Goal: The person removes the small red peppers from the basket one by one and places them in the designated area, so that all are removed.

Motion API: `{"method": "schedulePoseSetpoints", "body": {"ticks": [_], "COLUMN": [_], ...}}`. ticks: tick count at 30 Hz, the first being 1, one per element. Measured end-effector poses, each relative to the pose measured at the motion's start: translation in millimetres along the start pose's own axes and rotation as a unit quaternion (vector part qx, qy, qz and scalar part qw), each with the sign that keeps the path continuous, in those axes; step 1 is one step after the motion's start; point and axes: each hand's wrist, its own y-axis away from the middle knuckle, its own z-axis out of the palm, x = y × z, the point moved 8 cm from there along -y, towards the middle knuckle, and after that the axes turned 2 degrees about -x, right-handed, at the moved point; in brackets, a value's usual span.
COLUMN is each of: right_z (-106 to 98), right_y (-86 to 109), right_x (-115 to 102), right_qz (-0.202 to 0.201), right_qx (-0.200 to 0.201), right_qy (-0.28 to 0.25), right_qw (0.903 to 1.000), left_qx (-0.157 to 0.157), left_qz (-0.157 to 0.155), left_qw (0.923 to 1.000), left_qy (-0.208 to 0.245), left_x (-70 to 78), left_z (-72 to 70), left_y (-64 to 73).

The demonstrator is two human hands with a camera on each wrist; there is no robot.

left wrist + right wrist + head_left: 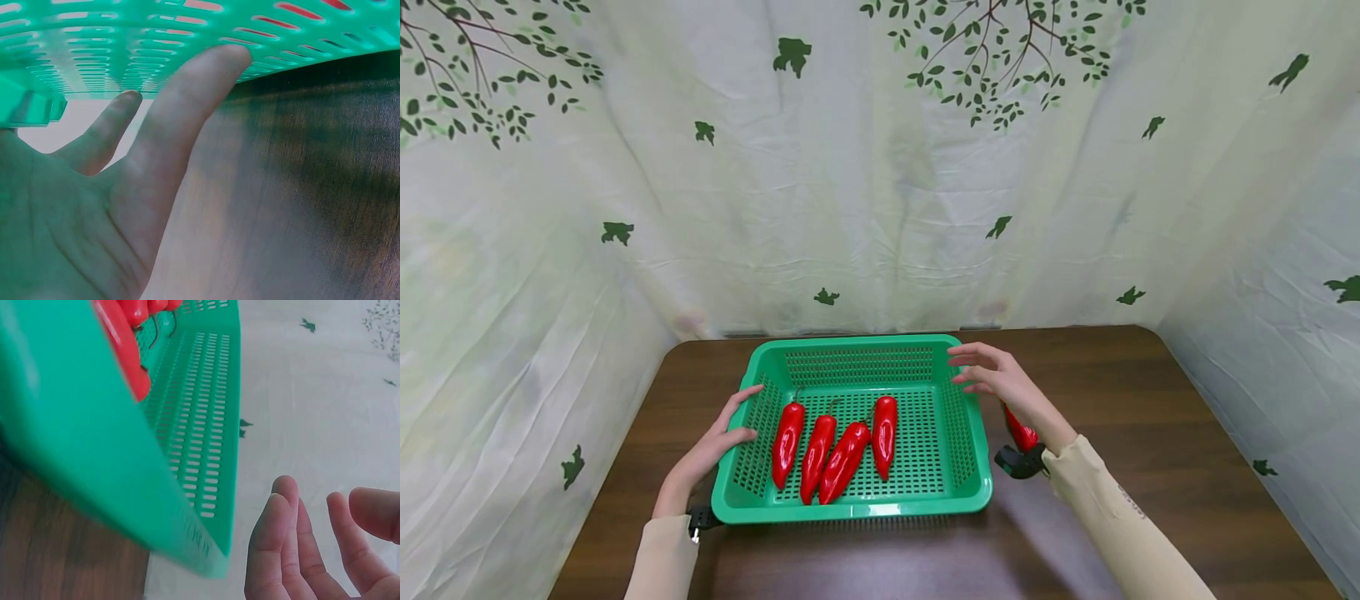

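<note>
A green plastic basket (917, 506) with slotted walls stands on the table in the head view. Several glossy red chili peppers (846, 461) lie inside it, stems pointing to the back. My left hand (711, 446) is at the basket's left side, thumb and index finger extended over the rim. Seen from the left wrist, the thumb (194, 87) lies straight along the slotted wall. My right hand (1000, 377) is by the back right corner, fingers spread and loosely bent, with nothing between them. Another red pepper (1021, 431) lies right of the basket, partly hidden by the right wrist.
The dark wooden table (1112, 400) extends on both sides of the basket. A pale curtain (865, 192) with printed leaves and birds closes off the back and sides. Each wrist carries a black strap with a camera (1021, 461).
</note>
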Motion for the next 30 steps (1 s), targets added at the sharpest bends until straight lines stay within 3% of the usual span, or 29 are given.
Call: {"method": "schedulePoseSetpoints", "body": {"ticks": [17, 30], "right_z": [30, 51], "right_y": [-16.7, -25.9], "right_x": [0, 10], "right_qz": [-0.012, 0.02], "right_qx": [-0.039, -0.042], "right_qy": [0.001, -0.011], "right_qw": [0.9992, 0.9989], "left_qx": [-0.001, -0.002], "left_qz": [0.004, 0.001], "left_qw": [1.0, 0.9999], "left_qy": [0.008, 0.015], "left_x": [0.2, 0.1], "left_z": [0.6, 1.3], "left_y": [-0.1, -0.1]}}
